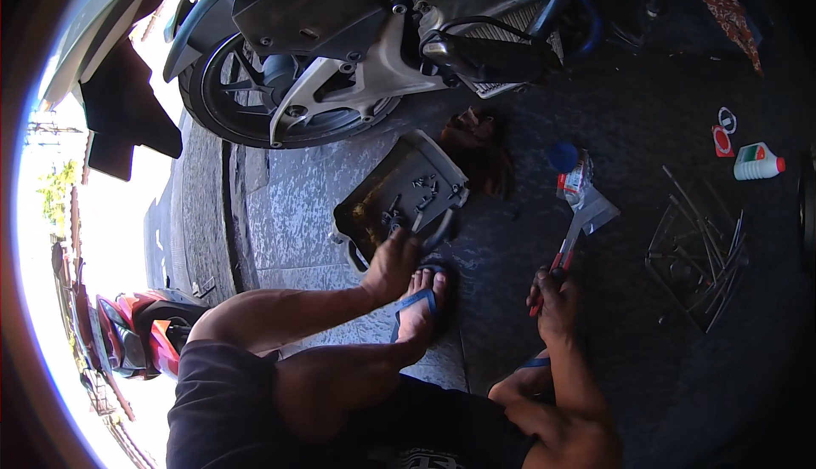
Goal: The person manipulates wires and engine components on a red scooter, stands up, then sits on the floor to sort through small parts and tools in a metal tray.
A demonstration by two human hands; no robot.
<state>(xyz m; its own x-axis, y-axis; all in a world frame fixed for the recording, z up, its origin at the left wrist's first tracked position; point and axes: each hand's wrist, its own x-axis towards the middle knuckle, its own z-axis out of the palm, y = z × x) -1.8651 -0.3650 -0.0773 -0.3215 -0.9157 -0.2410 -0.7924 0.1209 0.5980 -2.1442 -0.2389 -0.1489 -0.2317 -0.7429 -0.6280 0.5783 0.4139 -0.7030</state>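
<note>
My left hand (391, 261) is at the near edge of a grey metal tray (357, 210), its fingers curled by some small dark parts; what they hold is hidden. Bolts and small metal pieces (425, 187) lie in the tray. At right, my right hand (552, 303) grips a red-handled metal tool (561, 261), pointing forward toward a clear plastic bag (598, 212). Just beyond the tool are a small container with a red label (574, 180) and a blue round lid (562, 156). My left sandalled foot (416, 316) stands under the tray's near side.
A motorcycle (323, 18) spans the far side; a brown rag (472, 142) lies beside the tray. At right are a white bottle (756, 159), a red packet (722, 140) and several thin rods (714, 248). A red scooter (161, 341) stands at left; a patterned cloth (727, 14) is at far right.
</note>
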